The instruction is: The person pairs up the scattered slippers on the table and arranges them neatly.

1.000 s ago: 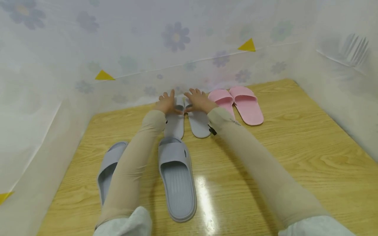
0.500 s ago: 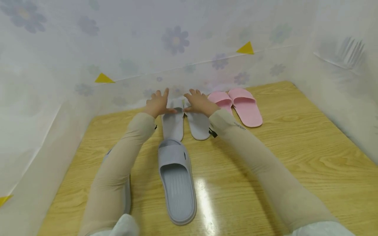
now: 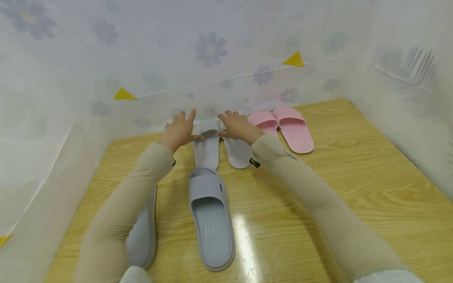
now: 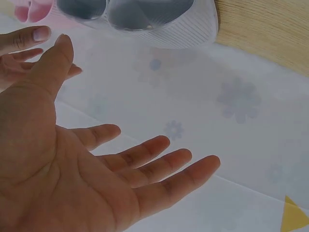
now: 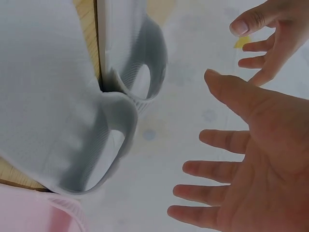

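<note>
Wooden table [image 3: 354,165], grey slippers [image 3: 219,147], pink slippers [image 3: 283,127]

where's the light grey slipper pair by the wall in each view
Head: light grey slipper pair at centre, against the floral wall sheet, between left hand and right hand.
Left wrist: toes at top edge.
Right wrist: fills the left half.
Shared landmark: the pink slipper beside it, showing at each wrist view's corner.

Near grey slipper [image 3: 141,236] mostly behind left sleeve [image 3: 120,212]
</note>
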